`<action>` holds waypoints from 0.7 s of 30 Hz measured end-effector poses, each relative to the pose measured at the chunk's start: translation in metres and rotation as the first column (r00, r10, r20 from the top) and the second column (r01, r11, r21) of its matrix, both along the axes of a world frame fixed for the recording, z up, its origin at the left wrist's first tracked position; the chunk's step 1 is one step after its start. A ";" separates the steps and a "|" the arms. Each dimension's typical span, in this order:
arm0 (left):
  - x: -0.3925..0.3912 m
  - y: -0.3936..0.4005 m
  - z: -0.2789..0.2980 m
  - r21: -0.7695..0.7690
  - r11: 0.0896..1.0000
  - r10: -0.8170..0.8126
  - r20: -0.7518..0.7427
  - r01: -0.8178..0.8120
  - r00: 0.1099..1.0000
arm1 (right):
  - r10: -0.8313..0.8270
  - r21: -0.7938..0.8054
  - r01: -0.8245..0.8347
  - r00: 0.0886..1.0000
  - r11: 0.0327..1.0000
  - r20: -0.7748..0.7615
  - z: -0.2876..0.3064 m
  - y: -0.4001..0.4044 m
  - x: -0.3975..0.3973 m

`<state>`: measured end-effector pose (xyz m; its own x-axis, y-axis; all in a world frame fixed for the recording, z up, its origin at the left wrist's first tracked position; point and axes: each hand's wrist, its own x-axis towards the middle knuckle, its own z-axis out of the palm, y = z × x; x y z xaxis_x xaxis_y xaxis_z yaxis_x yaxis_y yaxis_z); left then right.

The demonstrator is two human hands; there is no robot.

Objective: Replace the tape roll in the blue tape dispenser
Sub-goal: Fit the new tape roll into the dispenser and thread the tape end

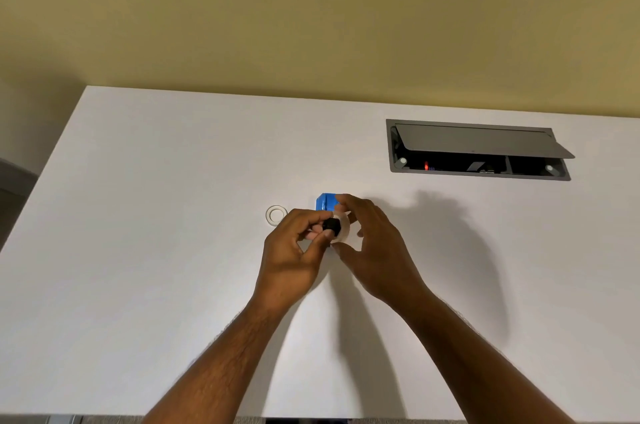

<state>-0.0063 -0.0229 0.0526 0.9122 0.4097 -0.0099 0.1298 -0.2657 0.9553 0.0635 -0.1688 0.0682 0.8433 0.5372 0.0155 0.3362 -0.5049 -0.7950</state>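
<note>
The white desk [173,250] is being used as the work surface, with a grey cable hatch [478,150] lying propped open at the far right. Just beyond the hands, the blue tape dispenser [325,202] is being left on the desk, mostly hidden behind the fingers. The right hand [377,250] is being closed around a whitish tape roll [343,228], gripped by its outer rim. The left hand [294,254] is being pinched onto the small black hub [330,225] at the roll's centre. A second, clear ring of tape [276,215] is being left flat to the left, apart from the dispenser. The roll is being judged light and stiff, though easily squashed; the rim is being favoured, as the film face looks slippery and sticky-edged.
</note>
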 end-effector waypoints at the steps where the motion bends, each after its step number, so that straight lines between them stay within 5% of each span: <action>1: 0.000 0.002 0.000 -0.002 1.000 0.007 -0.003 -0.007 1.000 | -0.010 0.016 0.011 1.000 1.000 -0.022 0.001 0.000 0.000; 8: 0.001 0.010 0.002 -0.141 0.990 0.007 -0.016 -0.009 1.000 | -0.019 0.233 0.084 0.963 0.969 -0.268 0.003 0.000 0.001; 15: 0.003 0.010 0.004 -0.304 0.952 0.024 -0.058 -0.040 0.998 | -0.020 0.125 0.045 0.980 0.991 -0.197 0.003 0.001 0.003; 21: 0.003 0.010 0.006 -0.284 0.959 0.000 -0.092 -0.027 0.996 | -0.055 0.116 0.087 0.966 0.989 -0.253 0.001 -0.003 0.001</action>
